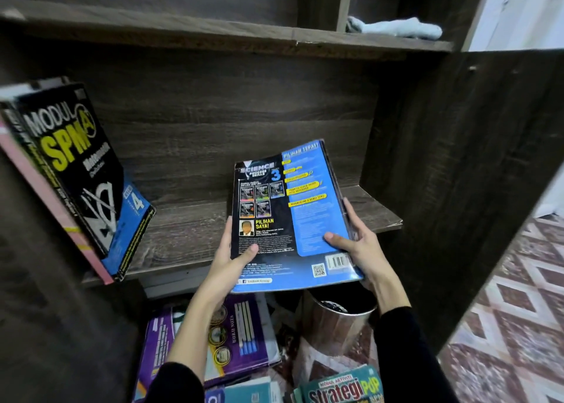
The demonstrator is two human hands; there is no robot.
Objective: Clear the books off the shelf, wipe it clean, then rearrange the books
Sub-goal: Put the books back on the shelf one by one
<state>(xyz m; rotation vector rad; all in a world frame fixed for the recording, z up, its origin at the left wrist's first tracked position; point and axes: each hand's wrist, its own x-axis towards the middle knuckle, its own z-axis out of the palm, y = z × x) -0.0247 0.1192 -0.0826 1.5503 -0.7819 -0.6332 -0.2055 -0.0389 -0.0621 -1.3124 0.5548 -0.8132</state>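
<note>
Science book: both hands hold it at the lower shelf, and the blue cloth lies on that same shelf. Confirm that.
Wrong on the cloth. The head view shows the blue cloth on the upper shelf, in its right compartment. The left hand and right hand do both hold the Science book at the lower shelf.

Blue-black book (293, 219); dark brown shelf (189, 228); pale-blue cloth (396, 28).

The dark wooden shelf (189, 234) carries leaning books (79, 170) at its left end. The upper shelf (213, 30) holds a pale blue cloth (396, 28) far right. On the floor (518, 311) near the viewer lie purple books (244, 335), a green book (345, 384) and a metal bin (335, 320)
</note>
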